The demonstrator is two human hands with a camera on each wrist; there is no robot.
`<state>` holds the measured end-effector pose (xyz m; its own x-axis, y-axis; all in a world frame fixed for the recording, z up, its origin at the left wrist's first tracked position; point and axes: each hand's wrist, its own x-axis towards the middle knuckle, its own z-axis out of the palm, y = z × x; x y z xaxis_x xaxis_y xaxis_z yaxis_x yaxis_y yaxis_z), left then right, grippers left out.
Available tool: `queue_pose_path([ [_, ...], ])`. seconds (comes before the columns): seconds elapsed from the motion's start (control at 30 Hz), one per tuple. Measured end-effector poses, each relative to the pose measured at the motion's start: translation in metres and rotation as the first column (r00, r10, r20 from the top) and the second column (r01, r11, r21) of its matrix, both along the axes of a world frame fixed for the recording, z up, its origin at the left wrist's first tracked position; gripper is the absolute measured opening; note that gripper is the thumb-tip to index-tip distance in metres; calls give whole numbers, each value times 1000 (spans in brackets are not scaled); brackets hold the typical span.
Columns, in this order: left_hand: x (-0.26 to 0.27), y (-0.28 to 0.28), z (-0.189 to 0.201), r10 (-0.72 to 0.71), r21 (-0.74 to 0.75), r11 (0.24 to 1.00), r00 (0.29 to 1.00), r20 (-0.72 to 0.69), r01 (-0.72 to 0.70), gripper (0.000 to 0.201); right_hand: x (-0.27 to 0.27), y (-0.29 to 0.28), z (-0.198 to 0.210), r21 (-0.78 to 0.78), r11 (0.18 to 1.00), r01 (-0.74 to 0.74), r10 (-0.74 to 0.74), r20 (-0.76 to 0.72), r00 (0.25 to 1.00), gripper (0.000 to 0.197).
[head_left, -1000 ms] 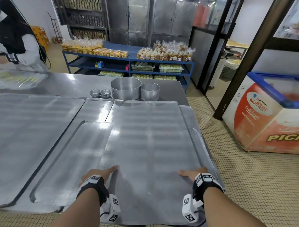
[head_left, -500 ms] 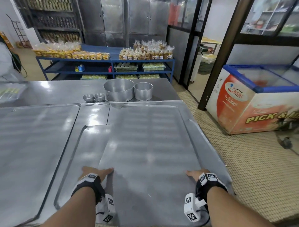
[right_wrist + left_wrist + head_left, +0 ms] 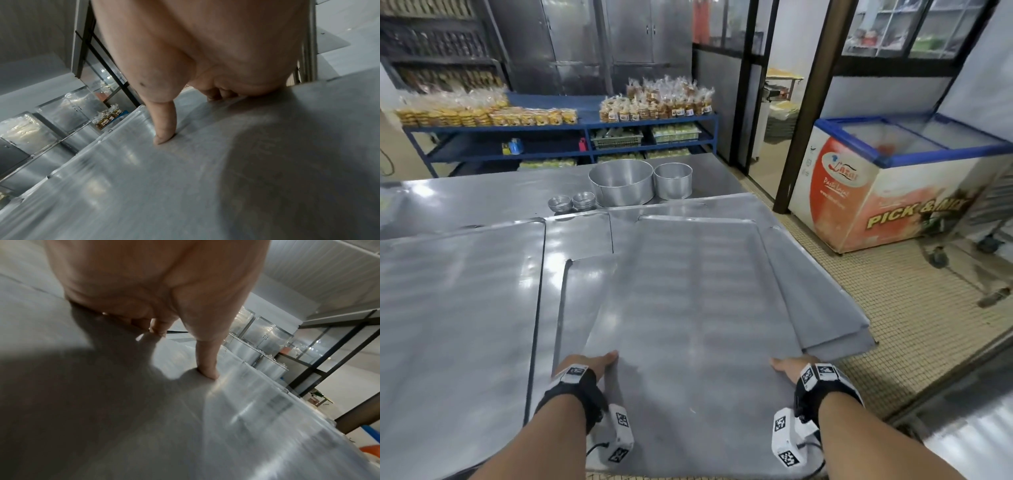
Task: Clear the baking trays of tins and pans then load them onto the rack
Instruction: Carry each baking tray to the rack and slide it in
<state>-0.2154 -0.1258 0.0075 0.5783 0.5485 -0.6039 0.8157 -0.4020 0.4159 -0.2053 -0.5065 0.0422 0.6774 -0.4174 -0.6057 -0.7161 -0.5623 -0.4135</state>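
Head view shows the top flat grey metal baking tray (image 3: 688, 308) gripped at its near corners, the left hand (image 3: 589, 365) on the near left edge and the right hand (image 3: 789, 368) on the near right edge. Each thumb lies on the tray's upper face; in the left wrist view the thumb (image 3: 207, 368) presses down on the sheet while the fingers (image 3: 158, 328) curl under the edge, and the right wrist view shows the same pinch, thumb (image 3: 164, 129) on top, fingers (image 3: 218, 94) tucked beneath.

Compared with half a second ago, the tray sits skewed: its right side has swung off the tray beneath it, so two more stacked grey trays (image 3: 835, 329) now fan out past its right edge and overhang the steel table (image 3: 465, 202) toward the tiled floor (image 3: 914, 322). The view has also turned right, bringing the red-and-white chest freezer (image 3: 893, 192) closer to centre.

Beyond the tray's far edge stand a large round aluminium pan (image 3: 621, 186) and a smaller round aluminium pan (image 3: 673, 180), touching or nearly so, with two small fluted tins (image 3: 571, 202) left of them. Another wide grey tray (image 3: 455, 308) lies left of the held tray. Behind the pans, a blue shelf unit (image 3: 558, 137) carries bagged baked goods.
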Motion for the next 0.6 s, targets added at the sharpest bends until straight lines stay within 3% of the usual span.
queue_pose_path([
  [0.07,-13,3,2,16,9,1000,1000,5,-16,81,-15,6,1,61,996,64,-65,10,998,66],
  [0.13,-26,5,3,46,9,999,999,15,-46,83,-27,11,-2,85,996,39,-39,-3,999,66],
  [0.3,-64,14,6,107,-37,994,991,76,-104,94,-65,18,-6,55,995,87,-86,-13,996,86],
  [0.37,-76,17,11,99,-37,995,991,88,-97,89,-82,20,0,65,983,173,-173,-11,985,79],
  [0.47,-90,26,19,37,-19,999,994,98,-35,68,-107,23,3,116,955,272,-275,11,961,84],
  [0.6,-103,38,24,1,-13,1000,991,132,1,60,-143,42,5,126,921,369,-379,72,922,85],
])
